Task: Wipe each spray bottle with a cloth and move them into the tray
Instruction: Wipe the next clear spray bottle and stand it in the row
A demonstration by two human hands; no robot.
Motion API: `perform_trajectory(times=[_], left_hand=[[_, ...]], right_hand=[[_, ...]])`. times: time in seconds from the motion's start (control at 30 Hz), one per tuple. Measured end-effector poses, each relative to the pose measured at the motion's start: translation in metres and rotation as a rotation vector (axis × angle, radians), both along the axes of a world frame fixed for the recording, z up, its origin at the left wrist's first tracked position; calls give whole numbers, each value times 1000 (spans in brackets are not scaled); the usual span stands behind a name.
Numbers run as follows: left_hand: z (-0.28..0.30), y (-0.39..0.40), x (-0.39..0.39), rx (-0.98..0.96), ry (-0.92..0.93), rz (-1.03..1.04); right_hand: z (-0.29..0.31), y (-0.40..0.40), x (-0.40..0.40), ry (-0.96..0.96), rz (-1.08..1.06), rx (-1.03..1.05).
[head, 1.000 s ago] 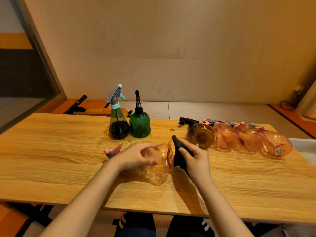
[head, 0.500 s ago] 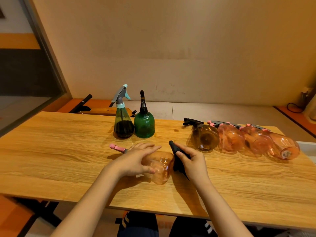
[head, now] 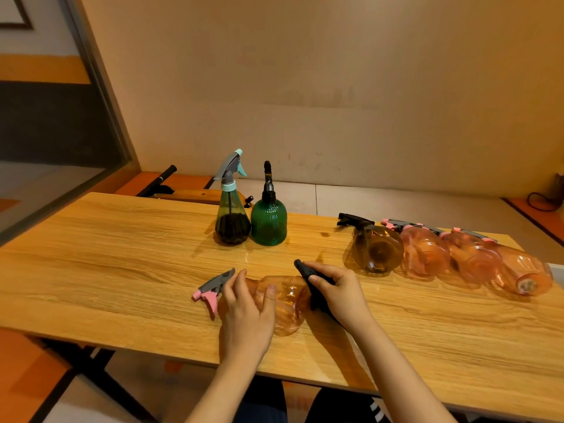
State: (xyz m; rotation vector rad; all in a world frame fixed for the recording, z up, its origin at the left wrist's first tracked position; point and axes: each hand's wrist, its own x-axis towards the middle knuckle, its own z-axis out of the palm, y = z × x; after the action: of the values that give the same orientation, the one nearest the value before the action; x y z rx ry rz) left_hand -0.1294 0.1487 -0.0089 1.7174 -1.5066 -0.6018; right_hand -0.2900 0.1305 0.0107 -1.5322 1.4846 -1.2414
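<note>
A clear pink spray bottle [head: 288, 303] lies on its side near the table's front edge, its pink and grey trigger head [head: 212, 290] pointing left. My left hand [head: 248, 312] grips its body from above. My right hand [head: 337, 290] holds a dark cloth [head: 308, 274] pressed against the bottle's base end. A brown bottle [head: 377, 250] and several pink bottles [head: 424, 254] lie in a row at the right. Two upright bottles stand at the back: a dark one with a teal and grey trigger [head: 232, 215] and a green one [head: 269, 221].
The wooden table [head: 122, 264] ends close to my body. A pale edge, maybe a tray [head: 557, 270], shows past the table's right end. A black-handled wooden bench [head: 183, 193] stands behind the table on the floor.
The pink bottle has been turned so that it lies lengthwise, trigger head to the left. My left hand has shifted on top of it and the cloth stays at its base end.
</note>
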Motion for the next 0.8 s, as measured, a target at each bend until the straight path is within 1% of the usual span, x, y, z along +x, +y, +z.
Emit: perform_trajectory(times=[0.07,0.13,0.23,0.33,0.4,0.47,0.6,0.7,0.8], left_hand=[[5,0,-4,32,114,26],[6,-1,-7,52,281,66],[-1,-4,-6,38,403,127],[-1,-1,-7,11,623,58],[1,-1,-9,32,790,-20],[-2,-7,-8,69,906,-63],[-4,-15,-7,202,979,-167],[-3,-16,-6,196,906,-257],[-3,-20,-5,187,894,-340]], right_hand=[[-2,1,1,-18,6,4],[-4,4,2,-43,10,12],[-4,8,3,-83,9,-3],[-3,11,3,-134,-2,-35],[-3,13,2,-154,-7,-46],[-4,15,2,-160,-6,-48],[-10,20,4,-155,3,-65],[-14,21,6,-119,2,-112],[-11,19,4,-65,-36,-196]])
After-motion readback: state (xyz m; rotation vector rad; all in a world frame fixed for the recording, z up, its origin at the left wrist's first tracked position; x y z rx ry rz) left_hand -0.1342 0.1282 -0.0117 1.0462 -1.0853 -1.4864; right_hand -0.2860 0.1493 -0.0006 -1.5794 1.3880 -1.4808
